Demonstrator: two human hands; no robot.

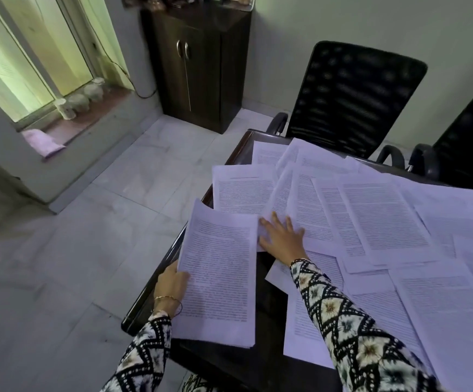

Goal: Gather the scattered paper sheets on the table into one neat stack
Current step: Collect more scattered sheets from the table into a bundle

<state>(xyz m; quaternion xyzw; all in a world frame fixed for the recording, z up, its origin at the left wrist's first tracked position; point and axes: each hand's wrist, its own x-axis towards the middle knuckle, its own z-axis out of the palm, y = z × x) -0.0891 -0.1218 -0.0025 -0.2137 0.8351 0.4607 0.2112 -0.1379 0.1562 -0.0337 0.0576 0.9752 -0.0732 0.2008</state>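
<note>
At the left edge of the desk (267, 309) the left hand (171, 281) is gripping the gathered stack (219, 275) by its left border, fingers curled round the paper, and the stack is hanging partly out past that edge. Just to its right the right hand (282, 236) is lying open, fingers spread and flat, pressing on the near end of a loose sheet (277, 199) that is overlapping its neighbours. Farther right, the scattered sheets (385, 216) are covering the desk from the far left corner toward the right edge, fanned and overlapping at odd angles. The step in hand is, I judge, the picking up of the next sheet, and the task is looking early, since most of the paper is lying loose. The next move is probably calling for the right hand to drag that sheet toward the stack, lift its edge clear of the others, and lay it on square. The desk is showing dark and glossy where bare. Around it, a window (17, 66) is glowing at the left above a pale tiled floor (88, 222), a dark cabinet (198, 66) is standing against the wall, and a black mesh chair (354, 91) and a second chair (469, 142) are standing at the far edge.
</note>
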